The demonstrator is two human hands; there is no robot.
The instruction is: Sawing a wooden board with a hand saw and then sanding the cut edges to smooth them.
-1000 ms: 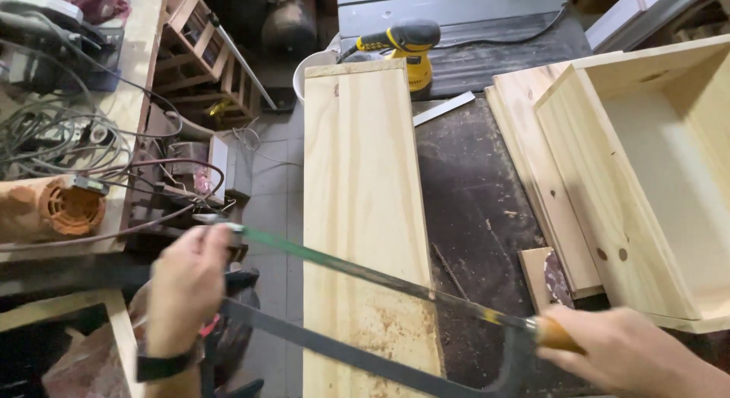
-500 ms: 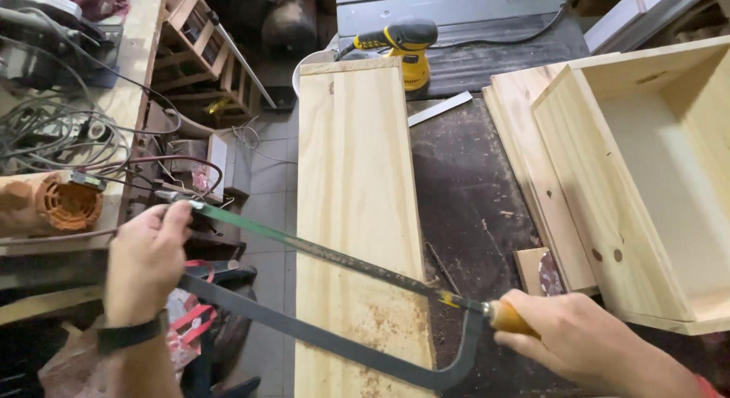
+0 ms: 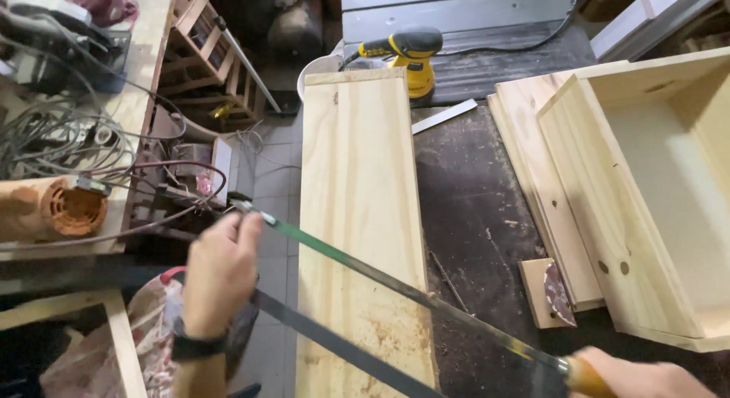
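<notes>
A hacksaw (image 3: 357,270) with a green blade lies slantwise over a long pale pine board (image 3: 359,185) dusted with sawdust near me. My left hand (image 3: 220,272) grips the saw's far end left of the board, a dark watch on the wrist. My right hand (image 3: 646,379) holds the orange handle at the bottom right corner, partly cut off by the frame edge. The dark frame bar of the saw (image 3: 327,341) runs below the blade, over the board's near end.
An open pine box (image 3: 608,238) and a flat board (image 3: 532,170) lie right on the dark bench (image 3: 471,193). A yellow sander (image 3: 411,52) sits at the back, a small sanding block (image 3: 549,291) near the box. Cables and an orange power tool (image 3: 53,209) crowd the left bench.
The saw has slid toward the lower right across the board. My left hand moved right, closer to the board's edge, and my right hand dropped toward the frame's corner.
</notes>
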